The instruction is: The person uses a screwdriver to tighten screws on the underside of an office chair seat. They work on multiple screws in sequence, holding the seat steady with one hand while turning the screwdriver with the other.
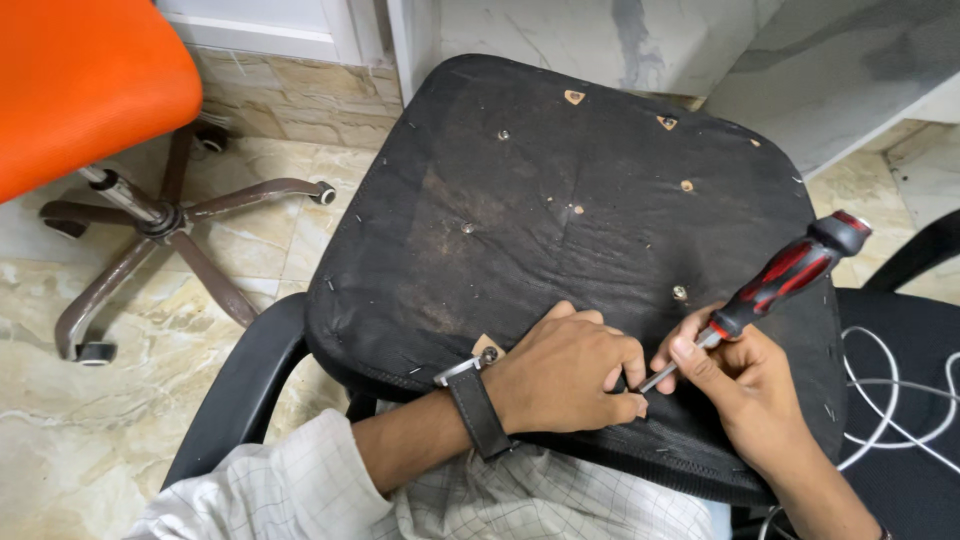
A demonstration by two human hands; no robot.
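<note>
Across the person's lap lies one upturned black seat pad (560, 230), its worn fabric underside facing up, dotted with about three metal screw heads and a few small tan holes where the wood shows through. Two hands work at its near edge. The left hand (565, 375), with a dark strap watch (472, 400) on the wrist, presses flat on the fabric, fingertips pinched around the spot where the tool's tip meets the pad. The right hand (730, 370) grips one screwdriver (770, 285) with a red and black handle, fingers closed low on the handle near the shaft, handle slanting up to the right. The tip itself is hidden between the fingers.

Left of the pad stands one orange chair (80, 80) on a brown wheeled base over a marbled tile floor (40, 440). One black curved armrest (235, 390) crosses below the pad. White cables (900, 385) loop on a dark surface at the right.
</note>
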